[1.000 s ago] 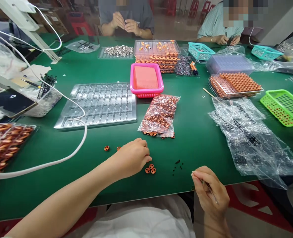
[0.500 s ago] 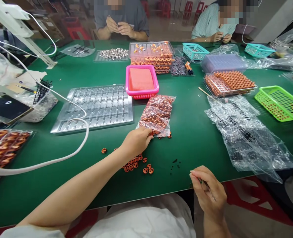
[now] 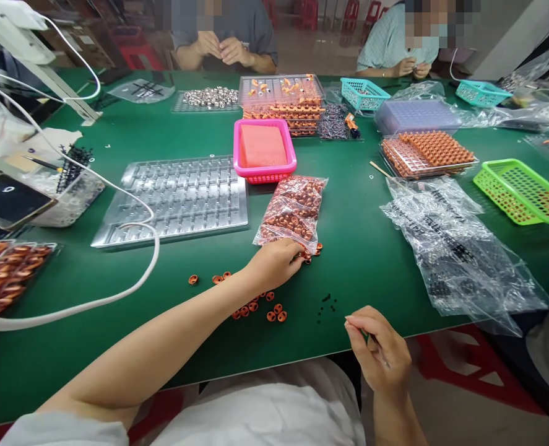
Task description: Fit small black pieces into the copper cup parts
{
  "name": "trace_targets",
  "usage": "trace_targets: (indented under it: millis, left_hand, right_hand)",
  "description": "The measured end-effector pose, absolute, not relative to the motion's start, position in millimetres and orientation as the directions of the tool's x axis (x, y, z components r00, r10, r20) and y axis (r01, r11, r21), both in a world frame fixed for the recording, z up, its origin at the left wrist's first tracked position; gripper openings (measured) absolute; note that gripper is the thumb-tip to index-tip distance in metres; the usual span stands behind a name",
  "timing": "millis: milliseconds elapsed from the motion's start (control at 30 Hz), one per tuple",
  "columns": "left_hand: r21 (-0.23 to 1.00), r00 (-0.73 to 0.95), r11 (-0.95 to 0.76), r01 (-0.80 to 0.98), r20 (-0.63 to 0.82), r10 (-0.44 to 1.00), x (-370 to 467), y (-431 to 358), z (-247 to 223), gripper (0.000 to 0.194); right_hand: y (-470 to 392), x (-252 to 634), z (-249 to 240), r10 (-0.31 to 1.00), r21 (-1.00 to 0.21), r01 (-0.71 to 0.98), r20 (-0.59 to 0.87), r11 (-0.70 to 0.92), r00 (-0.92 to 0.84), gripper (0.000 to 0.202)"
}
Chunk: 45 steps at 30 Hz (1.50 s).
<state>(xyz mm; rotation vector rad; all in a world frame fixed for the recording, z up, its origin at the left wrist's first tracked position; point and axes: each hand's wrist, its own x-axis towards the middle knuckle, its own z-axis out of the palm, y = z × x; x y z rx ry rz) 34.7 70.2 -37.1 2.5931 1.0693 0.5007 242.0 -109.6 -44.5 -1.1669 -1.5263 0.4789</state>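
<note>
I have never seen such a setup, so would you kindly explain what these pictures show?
There is no robot: one camera, worn on a person's head, looks forward and down at their bare hands. The left hand is at the lower edge of a clear bag of copper-coloured cup-shaped parts. The right hand holds a slim metal tool. Loose cup-shaped parts and tiny black pieces lie on the green table. Beyond are a clear moulded tray and a pink basket.

Bag before basket, tray left
</note>
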Motion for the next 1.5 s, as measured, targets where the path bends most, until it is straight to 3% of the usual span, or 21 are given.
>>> trace_targets:
  millis: [267, 400, 533, 767, 900, 1000, 1133, 1367, 1500]
  left_hand:
    - [0.415, 0.666, -0.708, 0.571, 0.269, 0.696, 29.5, 51.9, -31.6, 0.014]
    - [0.455, 0.661, -0.7, 0.55, 0.275, 0.698, 23.4, 32.7, -26.2, 0.014]
    - [0.547, 0.665, -0.668, 0.505, 0.247, 0.705, 25.3, 12.0, -18.2, 0.013]
    - [0.688, 0.685, -0.601, 0.406, 0.206, 0.699, 24.1, -1.8, -14.7, 0.012]
    - [0.71, 0.719, -0.6, 0.369, 0.191, 0.668, 23.1, -0.5, -22.0, 0.014]
    - [0.718, 0.736, -0.6, 0.353, 0.183, 0.652, 23.0, 1.2, -26.1, 0.013]
    - [0.731, 0.736, -0.592, 0.339, 0.186, 0.651, 21.1, 2.4, -27.0, 0.015]
    - [0.726, 0.736, -0.593, 0.348, 0.18, 0.653, 21.7, 2.0, -26.2, 0.016]
    - [0.723, 0.744, -0.591, 0.358, 0.163, 0.649, 22.3, 2.1, -27.3, 0.018]
  right_hand:
    - [-112.0, 249.3, -40.4, 0.866, -0.803, 0.451, 0.486, 0.389, 0.118, 0.032]
    - [-111.7, 253.7, -35.1, 0.853, -0.844, 0.437, 0.449, 0.309, 0.264, 0.021]
    - [-108.3, 248.6, -30.1, 0.838, -0.904, 0.319, 0.395, 0.283, 0.377, 0.025]
    - [-112.2, 246.0, -25.2, 0.875, -0.911, 0.369, 0.324, 0.186, 0.359, 0.015]
    - [-111.5, 249.7, -24.8, 0.855, -0.92, 0.321, 0.345, 0.225, 0.388, 0.028]
    - [-107.4, 249.3, -26.8, 0.83, -0.888, 0.39, 0.399, 0.243, 0.39, 0.043]
    - [-105.0, 252.6, -28.2, 0.869, -0.866, 0.48, 0.34, 0.14, 0.358, 0.051]
    - [-104.0, 272.6, -9.8, 0.984, -0.766, 0.641, 0.152, 0.054, 0.098, 0.011]
    - [-105.6, 276.3, -6.4, 0.997, -0.727, 0.685, 0.072, 0.038, 0.02, 0.007]
